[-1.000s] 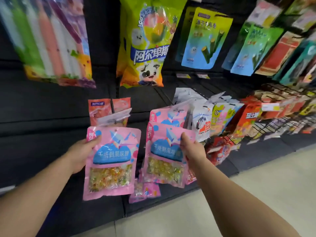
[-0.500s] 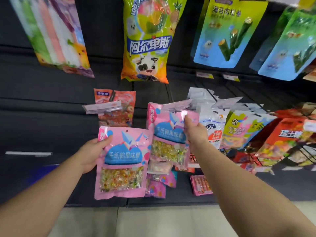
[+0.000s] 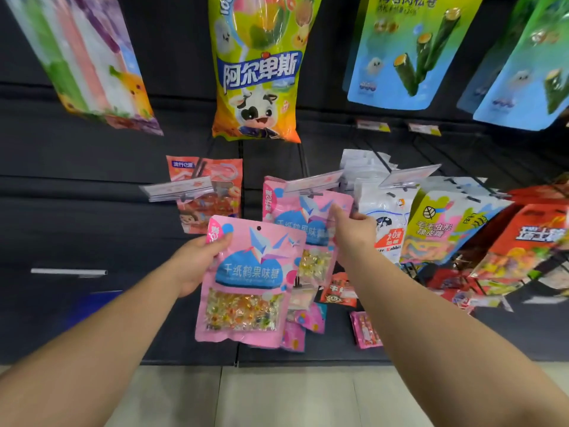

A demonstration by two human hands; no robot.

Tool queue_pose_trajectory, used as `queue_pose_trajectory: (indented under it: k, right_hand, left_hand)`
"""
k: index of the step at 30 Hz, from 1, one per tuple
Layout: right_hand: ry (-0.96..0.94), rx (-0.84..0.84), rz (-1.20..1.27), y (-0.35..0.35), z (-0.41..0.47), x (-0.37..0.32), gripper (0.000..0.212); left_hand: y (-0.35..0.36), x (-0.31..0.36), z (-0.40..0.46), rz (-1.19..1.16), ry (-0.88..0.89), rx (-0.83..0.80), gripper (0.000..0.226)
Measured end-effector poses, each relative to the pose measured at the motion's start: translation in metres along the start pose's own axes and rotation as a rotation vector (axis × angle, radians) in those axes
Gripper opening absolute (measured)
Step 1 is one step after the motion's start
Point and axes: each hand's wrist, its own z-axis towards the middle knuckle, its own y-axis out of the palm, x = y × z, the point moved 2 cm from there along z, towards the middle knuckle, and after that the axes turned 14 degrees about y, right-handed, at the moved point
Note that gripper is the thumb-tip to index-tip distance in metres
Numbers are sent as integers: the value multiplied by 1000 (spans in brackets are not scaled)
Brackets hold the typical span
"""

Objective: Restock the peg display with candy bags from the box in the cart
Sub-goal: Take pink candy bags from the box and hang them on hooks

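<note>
My left hand [image 3: 197, 263] grips a pink candy bag [image 3: 249, 285] by its upper left edge, held upright in front of the black peg wall. It has a blue label, a clear window of mixed sweets and a small hang hole at the top. My right hand [image 3: 354, 232] pinches the top right corner of a second pink candy bag [image 3: 311, 223], which is up at the peg under a clear price tag holder [image 3: 314, 183]. Whether this bag hangs on the peg I cannot tell. The box and cart are out of view.
An orange snack bag [image 3: 209, 192] hangs left of the pink peg, white and yellow-green bags [image 3: 431, 223] to its right. Large bags hang above, among them a yellow-green cow bag [image 3: 258, 75]. Small packets [image 3: 365, 329] hang lower down. Pale floor tiles [image 3: 277, 396] run below.
My right hand raised its pink bag up and back to the peg under the price tag. My left hand lifted its bag a little and moved it right. The view shifted closer to the display.
</note>
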Motion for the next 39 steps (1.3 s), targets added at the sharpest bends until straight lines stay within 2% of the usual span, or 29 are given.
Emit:
queue_pose_trajectory:
  k: [3,5,8,10,11,13,16,20,28,32,34,36,39]
  right_hand:
    - [-79,64,34,-9,-2,6,33]
    - [-94,2,15,-13,-6,8,26]
    - [-67,-214,-40,-12,-12,11,32]
    - [-67,-263,-147,-11,-14,12,49]
    - [-77,-244,-184,-11,-15,11,50]
    - [-131,-143,-270,-13,-13,4,39]
    - [-200,1,-381,-11,-7,-10,46]
    - [-238,54,-472,-2,-8,-23,51]
    - [-189,48,-429,4,-4,-23,46]
    - [-202,48,-324,4,-4,-22,51]
    - [-235,68,-272,2,-5,-18,50]
    - [-268,101,-243,3,-5,-10,50]
    - [-308,212,-235,5,-6,3,50]
  left_hand:
    - [21,5,5,22,15,-36,26]
    - [35,8,10,22,40,-54,24]
    - [56,15,17,4,58,-65,27]
    - [70,21,22,12,67,-61,29]
    - [76,24,24,27,78,-52,28]
    - [88,30,27,52,95,-36,26]
    - [97,35,33,56,91,-17,27]
    - [98,40,40,65,79,18,26]
    - [106,45,42,141,34,94,28]
    - [102,41,49,262,45,156,49]
    - [96,35,51,336,58,172,52]
    - [91,29,50,377,76,179,50]
    - [85,24,42,475,75,168,68]
